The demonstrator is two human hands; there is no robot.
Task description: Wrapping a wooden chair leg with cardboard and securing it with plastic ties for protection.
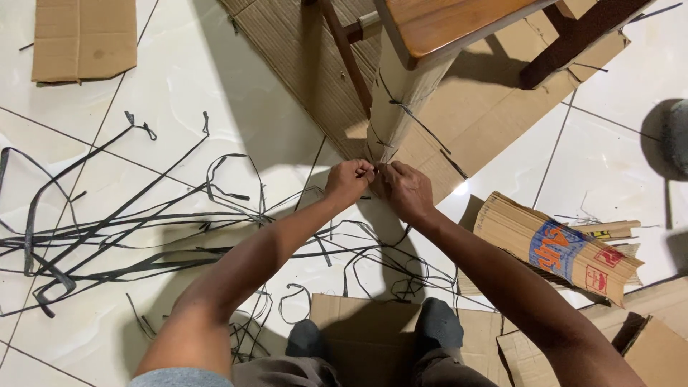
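Cardboard-wrapped table leg (398, 100) stands upright on the floor, bound by thin black strap (419, 123); strap ends are pinched at its lower part.

Bright overhead light, glare on glossy tiles, soft shadows, sharp focus.

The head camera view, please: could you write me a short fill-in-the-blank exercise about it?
1. Both hands, left hand and right hand, meet at a table leg wrapped in brown ____.
2. Thin black plastic straps lie tangled on the white tiled ____.
3. The table's brown top is made of ____.

Missing words: cardboard; floor; wood
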